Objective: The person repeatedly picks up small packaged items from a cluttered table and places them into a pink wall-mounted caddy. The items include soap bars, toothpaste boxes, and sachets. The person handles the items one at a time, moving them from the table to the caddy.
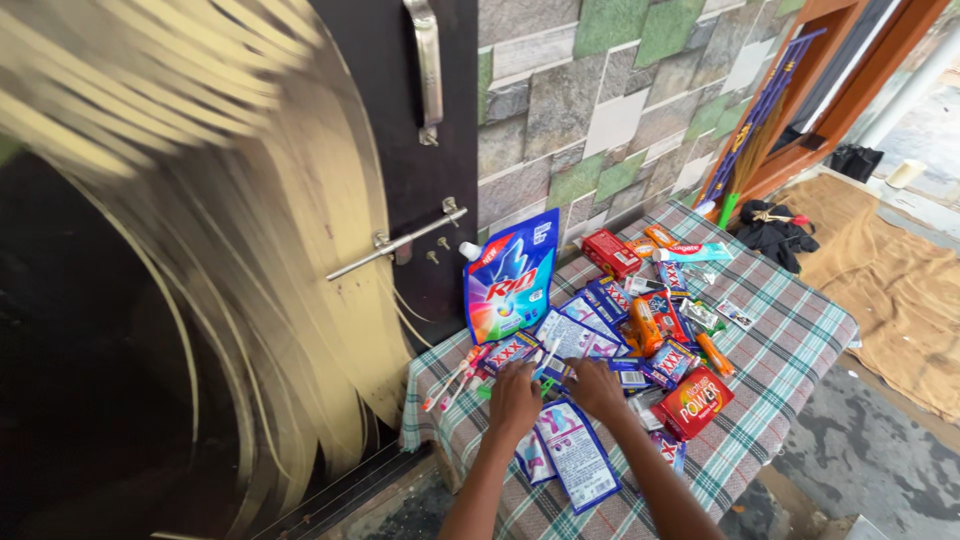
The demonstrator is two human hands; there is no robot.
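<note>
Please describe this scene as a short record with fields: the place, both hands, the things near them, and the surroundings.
Place: small table with a checked cloth, beside a dark door
Left hand: palm down on small sachets, fingers spread
Right hand: palm down on the sachets next to it
Near hands: white and blue packet, toothbrushes, red packet
Further back: tall blue pouch standing upright, red box, tube
Surroundings: stone-tile wall, brown mat
</note>
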